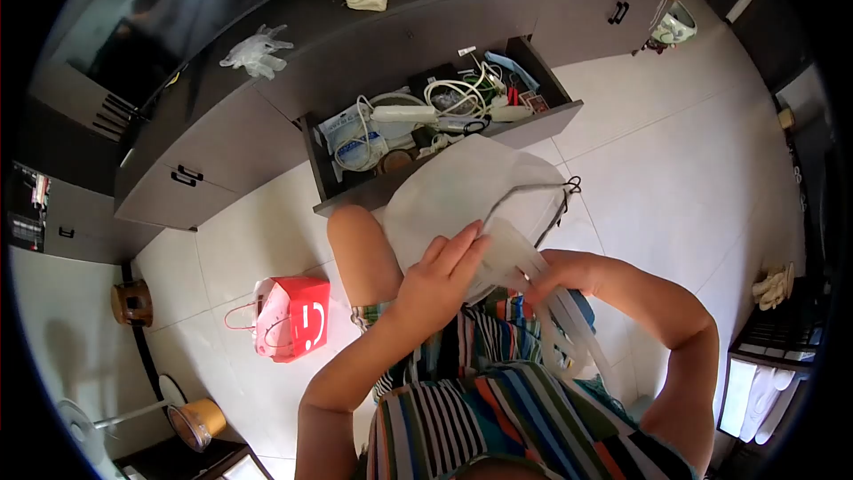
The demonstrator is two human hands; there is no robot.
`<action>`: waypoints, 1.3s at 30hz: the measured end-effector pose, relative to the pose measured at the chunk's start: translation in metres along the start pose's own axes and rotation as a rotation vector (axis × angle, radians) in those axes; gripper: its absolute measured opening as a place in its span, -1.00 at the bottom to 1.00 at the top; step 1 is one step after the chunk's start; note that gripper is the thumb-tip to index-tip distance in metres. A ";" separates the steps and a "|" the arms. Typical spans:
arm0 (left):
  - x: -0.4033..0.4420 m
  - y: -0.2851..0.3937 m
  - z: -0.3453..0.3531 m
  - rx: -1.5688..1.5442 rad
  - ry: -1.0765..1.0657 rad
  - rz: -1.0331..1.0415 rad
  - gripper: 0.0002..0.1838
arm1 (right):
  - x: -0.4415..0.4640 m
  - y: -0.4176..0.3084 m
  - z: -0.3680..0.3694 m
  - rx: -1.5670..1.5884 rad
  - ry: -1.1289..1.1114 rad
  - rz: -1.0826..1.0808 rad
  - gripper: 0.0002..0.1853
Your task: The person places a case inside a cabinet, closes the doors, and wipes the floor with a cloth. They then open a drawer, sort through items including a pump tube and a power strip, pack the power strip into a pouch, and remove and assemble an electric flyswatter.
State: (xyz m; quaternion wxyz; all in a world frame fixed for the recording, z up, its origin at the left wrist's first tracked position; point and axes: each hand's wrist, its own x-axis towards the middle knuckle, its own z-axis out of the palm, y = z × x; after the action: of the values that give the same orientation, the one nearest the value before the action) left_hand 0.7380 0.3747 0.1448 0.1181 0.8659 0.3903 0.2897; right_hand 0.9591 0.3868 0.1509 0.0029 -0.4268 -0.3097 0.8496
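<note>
The pale bag (462, 200) lay against the bare knee (362, 253), bulging toward the open drawer (542, 124), long axis unclear. The left hand (444, 268), fingers nearly straight, rested on it; the right hand (558, 274) gripped whitish straps (582, 338) trailing back rightward.

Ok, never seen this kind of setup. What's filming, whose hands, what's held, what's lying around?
No machine: a camera on a person's head looks forward and down, giving this one picture. The left hand touches a pale sack-like item with a dark cord; whether it pinches it, I can't tell. The right hand's grip holds a whitish strip. Ahead, an open drawer holds tangled cables. A clear glove lies on the low cabinet; a red-and-white bag stands nearby.
</note>
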 end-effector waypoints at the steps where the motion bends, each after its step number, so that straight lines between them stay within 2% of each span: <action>1: 0.001 0.002 -0.005 -0.009 -0.011 0.014 -0.47 | 0.006 -0.003 -0.001 0.018 0.016 0.026 -0.61; 4: 0.002 0.008 -0.014 -0.013 -0.236 0.109 -0.43 | 0.008 -0.033 0.008 -0.001 0.119 0.051 -0.67; 5: 0.001 0.005 -0.014 -0.061 -0.206 0.098 -0.43 | 0.007 -0.044 0.012 -0.020 0.161 0.054 -0.69; 6: -0.001 -0.002 -0.012 -0.110 -0.176 0.091 -0.43 | 0.027 -0.041 -0.004 -0.023 0.079 -0.181 -0.72; 7: 0.000 -0.007 -0.013 -0.156 -0.146 0.091 -0.43 | 0.044 -0.042 -0.014 0.147 0.097 -0.341 -0.72; 8: 0.000 -0.001 -0.025 -0.195 -0.204 -0.012 -0.48 | 0.059 -0.046 -0.019 0.318 0.107 -0.500 -0.73; 11: -0.006 0.000 -0.030 -0.382 -0.180 -0.022 -0.46 | 0.097 -0.074 -0.030 0.132 0.114 -0.956 -0.68; 14: -0.023 -0.008 -0.025 -0.450 -0.041 -0.092 -0.45 | 0.129 -0.071 -0.041 0.111 0.116 -0.971 -0.61; 16: -0.030 -0.018 -0.021 -0.451 0.070 -0.096 -0.46 | 0.175 -0.054 -0.067 -0.585 0.483 -0.953 -0.59; 18: -0.033 -0.024 -0.021 -0.441 0.184 -0.088 -0.48 | 0.181 -0.044 -0.062 -1.160 0.809 -0.803 -0.58; 19: -0.031 -0.026 -0.024 -0.411 0.219 -0.097 -0.48 | 0.167 -0.053 -0.039 -1.387 0.956 -0.698 -0.60; 21: -0.027 -0.026 -0.031 -0.348 0.285 -0.118 -0.47 | 0.166 -0.055 -0.032 -1.551 1.052 -0.613 -0.63; 24: -0.021 -0.011 -0.021 -0.230 0.275 -0.165 -0.56 | 0.173 -0.056 -0.047 -1.346 0.923 -0.660 -0.67; 26: -0.025 -0.009 -0.012 -0.167 0.316 -0.353 -0.66 | 0.158 -0.063 -0.040 -1.170 0.835 -0.613 -0.68; 27: -0.027 -0.012 -0.007 -0.132 0.334 -0.445 -0.71 | 0.173 -0.056 -0.052 -0.897 0.802 -0.678 -0.69; 28: -0.032 -0.021 -0.001 -0.079 0.249 -0.330 -0.77 | 0.199 -0.043 -0.072 -0.622 0.761 -0.729 -0.70; 30: -0.034 -0.010 0.012 0.073 -0.041 -0.119 -0.78 | 0.216 -0.014 -0.079 -0.628 0.868 -0.906 -0.70; 31: -0.031 -0.004 0.019 0.148 -0.181 -0.011 -0.78 | 0.218 -0.001 -0.074 -0.937 0.976 -1.036 -0.68; 32: -0.027 -0.001 0.025 0.207 -0.168 0.069 -0.79 | 0.219 0.011 -0.068 -1.232 1.143 -1.164 -0.67; 33: -0.025 -0.001 0.031 0.181 -0.162 0.078 -0.79 | 0.222 0.018 -0.062 -1.271 1.156 -1.197 -0.67; 35: -0.027 -0.002 0.046 0.121 -0.153 0.089 -0.80 | 0.222 0.026 -0.051 -1.133 1.027 -1.173 -0.67; 38: -0.036 -0.019 0.071 -0.115 -0.046 -0.014 -0.78 | 0.216 0.015 -0.051 -0.796 0.815 -1.068 -0.67; 39: -0.037 -0.026 0.070 -0.028 0.082 -0.110 -0.77 | 0.209 0.007 -0.054 -0.685 0.761 -1.038 -0.67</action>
State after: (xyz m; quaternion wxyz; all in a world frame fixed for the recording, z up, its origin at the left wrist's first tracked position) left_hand 0.7440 0.3658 0.0622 0.1296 0.8287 0.4380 0.3234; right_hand 0.8671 0.4662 -0.0282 0.3793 -0.4676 -0.6983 0.3872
